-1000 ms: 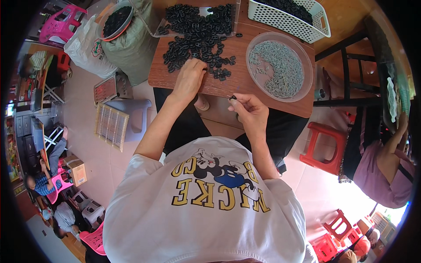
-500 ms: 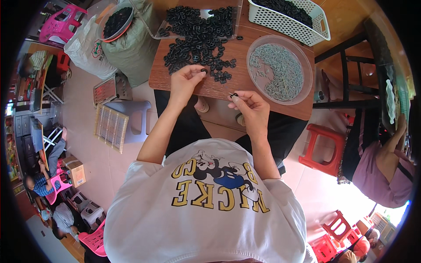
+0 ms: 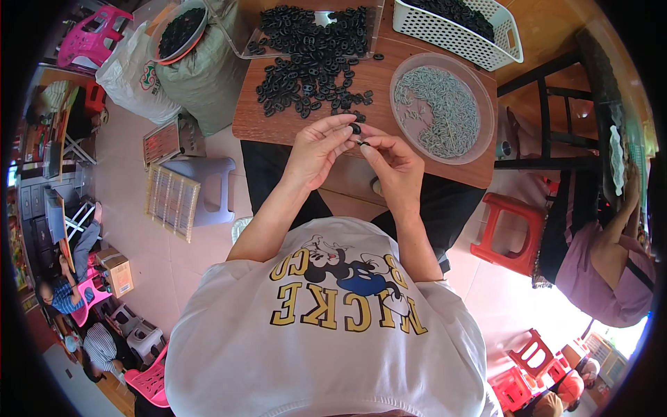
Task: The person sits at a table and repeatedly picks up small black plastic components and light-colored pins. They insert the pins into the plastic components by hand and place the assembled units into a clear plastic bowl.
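My left hand [image 3: 316, 151] is closed, pinching a small black oval piece [image 3: 356, 128] between thumb and fingertips. Close against it, my right hand [image 3: 399, 165] pinches another small dark piece [image 3: 363, 143]; a thin pin or screw with it is too small to make out now. Both hands meet above the near edge of the brown table [image 3: 267, 124]. Just beyond them spreads a heap of black oval pieces with holes [image 3: 299, 80], running back into a clear tray [image 3: 376, 35]. Right of the heap, a round clear tub [image 3: 490, 118] contains many thin grey screw-like pins [image 3: 455, 104].
A white perforated basket [image 3: 458, 43] of black pieces stands at the far right of the table. Sacks [image 3: 208, 90] and a bowl [image 3: 161, 59] are at the left. Stools, blue [image 3: 221, 187] and red [image 3: 511, 257], flank me. Another person's arm [image 3: 618, 236] shows at right.
My left hand has moved right with its black piece, bringing it up against the piece in my right hand. The right hand has barely shifted.
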Demonstrator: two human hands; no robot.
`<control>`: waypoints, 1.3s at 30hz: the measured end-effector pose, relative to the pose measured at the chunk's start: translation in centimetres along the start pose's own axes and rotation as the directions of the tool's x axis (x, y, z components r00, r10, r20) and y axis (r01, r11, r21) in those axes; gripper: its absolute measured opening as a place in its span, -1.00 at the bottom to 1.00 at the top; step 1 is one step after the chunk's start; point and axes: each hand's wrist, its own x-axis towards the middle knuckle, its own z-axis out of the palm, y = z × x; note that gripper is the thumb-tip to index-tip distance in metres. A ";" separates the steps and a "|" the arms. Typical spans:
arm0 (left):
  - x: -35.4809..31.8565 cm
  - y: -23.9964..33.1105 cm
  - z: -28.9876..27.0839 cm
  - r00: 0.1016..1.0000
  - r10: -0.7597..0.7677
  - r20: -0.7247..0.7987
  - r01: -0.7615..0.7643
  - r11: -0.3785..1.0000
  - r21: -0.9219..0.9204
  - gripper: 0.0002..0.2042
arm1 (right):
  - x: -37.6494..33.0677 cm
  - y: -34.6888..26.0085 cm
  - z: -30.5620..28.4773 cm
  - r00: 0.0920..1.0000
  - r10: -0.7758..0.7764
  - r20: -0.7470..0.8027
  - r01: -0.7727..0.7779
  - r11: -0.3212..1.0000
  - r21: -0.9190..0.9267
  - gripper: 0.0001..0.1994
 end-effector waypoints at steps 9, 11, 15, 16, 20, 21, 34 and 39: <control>-0.3 0.3 0.4 0.999 -0.046 0.008 0.046 0.998 -0.052 -0.69 | -0.2 -0.1 0.8 0.999 -0.048 0.008 0.048 0.979 -0.197 -0.87; -0.4 0.1 -0.1 0.998 -0.052 0.019 0.052 0.999 -0.004 -0.70 | 0.0 0.3 0.8 0.998 -0.070 0.000 0.069 0.986 -0.154 -0.87; -0.8 0.3 0.0 0.996 -0.066 -0.061 0.063 0.996 -0.056 -0.72 | 0.3 0.7 0.2 0.995 0.064 -0.079 -0.059 0.996 0.063 -0.90; -0.9 0.4 0.2 0.996 -0.052 -0.073 0.049 0.998 -0.047 -0.73 | 0.3 0.3 0.2 0.986 0.133 -0.101 -0.120 0.985 0.124 -0.91; -1.1 0.5 0.0 0.998 -0.013 -0.067 0.012 1.000 -0.020 -0.76 | 0.4 -0.2 0.2 0.980 0.169 -0.103 -0.163 0.985 0.063 -0.90; -1.1 0.4 0.0 0.998 -0.005 -0.066 0.003 1.000 -0.022 -0.77 | 0.4 -0.3 0.3 0.981 0.174 -0.091 -0.169 0.984 0.060 -0.90; -1.8 -0.2 0.7 0.989 0.124 -0.082 -0.112 0.983 0.145 -0.82 | 0.0 -0.3 0.2 0.975 0.210 -0.076 -0.208 0.978 0.030 -0.90; -2.3 -0.4 1.6 0.971 0.221 -0.094 -0.179 0.928 0.326 -0.82 | -0.2 -0.1 0.4 0.977 0.194 -0.089 -0.190 0.981 0.047 -0.86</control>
